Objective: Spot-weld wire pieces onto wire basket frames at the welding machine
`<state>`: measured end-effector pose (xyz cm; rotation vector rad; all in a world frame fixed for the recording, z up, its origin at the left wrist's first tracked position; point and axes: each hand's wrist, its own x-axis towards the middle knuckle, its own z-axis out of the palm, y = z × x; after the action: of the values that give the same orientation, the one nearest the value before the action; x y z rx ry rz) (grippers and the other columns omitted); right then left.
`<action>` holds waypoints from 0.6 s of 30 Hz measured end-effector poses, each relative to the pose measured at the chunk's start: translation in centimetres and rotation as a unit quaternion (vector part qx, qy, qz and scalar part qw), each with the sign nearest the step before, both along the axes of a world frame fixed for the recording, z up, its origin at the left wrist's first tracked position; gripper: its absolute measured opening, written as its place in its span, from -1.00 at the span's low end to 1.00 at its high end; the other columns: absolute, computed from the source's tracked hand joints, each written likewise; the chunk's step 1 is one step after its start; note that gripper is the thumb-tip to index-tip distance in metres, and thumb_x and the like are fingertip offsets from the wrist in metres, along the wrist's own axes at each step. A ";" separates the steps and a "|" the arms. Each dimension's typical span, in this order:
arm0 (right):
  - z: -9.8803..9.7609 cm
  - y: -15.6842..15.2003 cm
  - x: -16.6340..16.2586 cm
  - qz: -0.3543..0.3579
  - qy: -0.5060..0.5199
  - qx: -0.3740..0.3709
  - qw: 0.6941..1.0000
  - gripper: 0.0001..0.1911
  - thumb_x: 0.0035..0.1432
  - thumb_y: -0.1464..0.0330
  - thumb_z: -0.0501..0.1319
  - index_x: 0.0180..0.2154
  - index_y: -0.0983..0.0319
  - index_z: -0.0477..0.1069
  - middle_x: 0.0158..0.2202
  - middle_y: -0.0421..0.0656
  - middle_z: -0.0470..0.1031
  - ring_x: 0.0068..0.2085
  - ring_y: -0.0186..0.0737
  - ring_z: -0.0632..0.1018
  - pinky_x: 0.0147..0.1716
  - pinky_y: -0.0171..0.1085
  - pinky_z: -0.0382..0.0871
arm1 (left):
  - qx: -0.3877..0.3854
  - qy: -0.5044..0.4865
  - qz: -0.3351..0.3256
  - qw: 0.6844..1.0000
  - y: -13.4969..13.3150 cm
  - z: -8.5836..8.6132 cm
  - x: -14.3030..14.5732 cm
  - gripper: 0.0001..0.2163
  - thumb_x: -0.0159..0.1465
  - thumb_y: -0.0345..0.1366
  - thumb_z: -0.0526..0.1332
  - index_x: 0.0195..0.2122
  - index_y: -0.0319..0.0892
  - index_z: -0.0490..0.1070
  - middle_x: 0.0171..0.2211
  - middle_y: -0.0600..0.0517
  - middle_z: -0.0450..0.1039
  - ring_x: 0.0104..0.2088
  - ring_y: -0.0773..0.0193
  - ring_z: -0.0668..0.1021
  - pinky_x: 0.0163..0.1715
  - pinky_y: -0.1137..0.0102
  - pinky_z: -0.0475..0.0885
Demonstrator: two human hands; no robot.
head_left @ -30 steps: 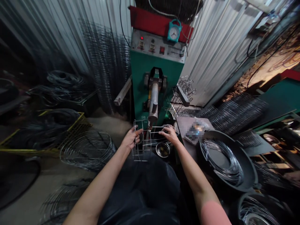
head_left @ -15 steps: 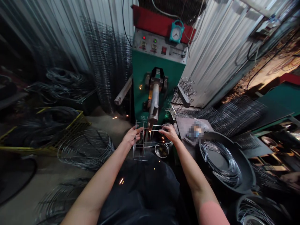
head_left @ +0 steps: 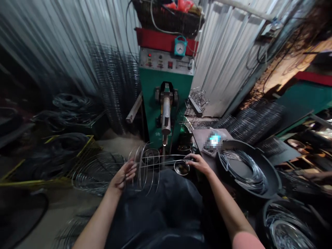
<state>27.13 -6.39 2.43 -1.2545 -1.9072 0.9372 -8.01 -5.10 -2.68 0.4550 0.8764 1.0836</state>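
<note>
In the head view a wire frame (head_left: 141,167), with curved wires at its left end and long straight wires running right, is held over my lap, below the welding machine's electrode (head_left: 165,140). My left hand (head_left: 126,175) is at the curved end with its fingers curled on the wire, partly smeared by motion. The far ends of the straight wires are pinched between thumb and fingers of my right hand (head_left: 197,163). The frame is apart from the electrode, whose tip glows. A small metal bowl (head_left: 181,168) stands beneath the straight wires.
The green spot welding machine (head_left: 153,90) stands ahead, a teal clock (head_left: 180,46) on it. Wire coils lie in a black round tub (head_left: 275,183) at right and a yellow crate (head_left: 88,148) at left. Stacked wire rings (head_left: 114,83) lean against the wall. Another person's hand (head_left: 315,175) shows far right.
Both hands have drawn the wire frame down and away from the electrode, the left hand moving left and the right hand right. The frame has turned, and the flying sparks are gone.
</note>
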 end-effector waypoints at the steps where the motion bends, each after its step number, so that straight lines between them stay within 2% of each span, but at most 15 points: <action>1: 0.8 -0.5 -0.7 0.002 0.016 0.009 1.000 -0.72 0.02 0.18 0.22 -0.32 0.27 0.44 -0.37 -0.18 0.50 -0.30 -0.25 0.49 -0.26 -0.30 0.32 | -0.006 0.036 0.001 0.999 -0.5 0.3 -0.8 -0.74 0.02 -0.42 0.28 -0.23 -0.21 0.33 -0.60 0.16 0.25 -0.70 0.49 0.28 -0.77 0.60 0.22; 3: 2.5 -1.1 -3.0 -0.011 0.033 0.065 0.997 -0.71 0.01 0.17 0.23 -0.35 0.28 0.45 -0.39 -0.19 0.50 -0.34 -0.28 0.49 -0.31 -0.34 0.31 | 0.010 0.153 0.009 0.988 -0.9 1.6 -1.9 -0.68 0.00 -0.37 0.30 -0.19 -0.20 0.34 -0.46 0.05 0.38 -0.49 0.32 0.47 -0.54 0.45 0.42; 5: 4.1 -1.1 -5.8 -0.034 0.022 0.132 0.990 -0.70 0.01 0.17 0.25 -0.36 0.29 0.45 -0.40 -0.18 0.51 -0.36 -0.30 0.49 -0.34 -0.37 0.30 | 0.076 0.316 0.040 0.945 -1.0 3.7 -2.0 -0.59 -0.02 -0.27 0.32 -0.13 -0.18 0.33 -0.31 -0.02 0.43 -0.25 0.16 0.50 -0.29 0.31 0.44; 7: 5.3 -0.9 -8.5 -0.055 -0.016 0.173 0.983 -0.72 0.01 0.17 0.26 -0.36 0.28 0.47 -0.40 -0.17 0.52 -0.36 -0.30 0.50 -0.37 -0.38 0.29 | 0.187 0.470 0.070 0.860 -1.4 6.2 -0.9 -0.50 -0.01 -0.12 0.29 -0.03 -0.13 0.30 -0.16 -0.05 0.41 -0.10 0.08 0.44 -0.10 0.22 0.35; 8: 5.8 -1.0 -9.6 -0.063 -0.042 0.183 0.980 -0.74 0.02 0.18 0.26 -0.36 0.26 0.47 -0.40 -0.16 0.53 -0.35 -0.29 0.51 -0.37 -0.38 0.28 | 0.252 0.519 0.065 0.814 -1.8 7.5 0.0 -0.46 0.00 -0.05 0.27 0.01 -0.11 0.28 -0.09 -0.05 0.39 -0.05 0.06 0.42 -0.05 0.18 0.30; 10: 6.7 -1.4 -11.1 -0.069 -0.097 0.189 0.975 -0.80 0.04 0.21 0.26 -0.34 0.20 0.48 -0.38 -0.16 0.53 -0.32 -0.26 0.52 -0.37 -0.37 0.29 | 0.390 0.551 0.017 0.738 -2.8 9.9 2.0 -0.43 0.02 0.03 0.23 0.04 -0.08 0.29 -0.07 -0.04 0.39 -0.05 0.04 0.41 -0.02 0.17 0.27; 12: 7.7 -2.3 -11.4 -0.059 -0.128 0.195 0.971 -0.86 0.05 0.26 0.26 -0.31 0.14 0.49 -0.35 -0.17 0.54 -0.30 -0.25 0.52 -0.35 -0.37 0.31 | 0.491 0.531 -0.037 0.690 -3.7 11.8 3.7 -0.52 0.07 0.02 0.19 -0.01 -0.08 0.36 -0.16 -0.03 0.44 -0.14 0.10 0.46 -0.09 0.23 0.32; 14: 8.9 -3.0 -10.6 -0.041 -0.131 0.214 0.967 -0.85 0.09 0.29 0.23 -0.25 0.12 0.47 -0.29 -0.18 0.54 -0.25 -0.25 0.52 -0.29 -0.39 0.32 | 0.530 0.500 -0.057 0.682 -4.0 13.4 4.3 -0.62 0.13 -0.02 0.15 -0.08 -0.07 0.42 -0.26 0.00 0.46 -0.25 0.17 0.48 -0.19 0.31 0.36; 15: 9.4 -3.3 -9.9 -0.035 -0.129 0.227 0.965 -0.82 0.12 0.29 0.19 -0.21 0.13 0.46 -0.25 -0.17 0.53 -0.22 -0.26 0.52 -0.25 -0.38 0.32 | 0.528 0.487 -0.051 0.694 -3.9 14.0 4.4 -0.65 0.14 -0.04 0.14 -0.10 -0.08 0.43 -0.29 0.01 0.46 -0.28 0.20 0.48 -0.24 0.34 0.37; 18: 9.9 -2.8 -7.2 -0.042 -0.100 0.257 0.960 -0.72 0.22 0.27 0.05 -0.13 0.23 0.42 -0.20 -0.12 0.51 -0.18 -0.27 0.51 -0.19 -0.36 0.31 | 0.454 0.454 -0.018 0.767 -2.7 14.9 4.0 -0.63 0.11 -0.03 0.17 -0.12 -0.10 0.44 -0.42 0.04 0.43 -0.41 0.26 0.45 -0.44 0.41 0.36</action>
<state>19.91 -9.23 12.31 -1.1278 -2.0548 0.2427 -3.97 -7.82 12.20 1.9303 1.1016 1.2006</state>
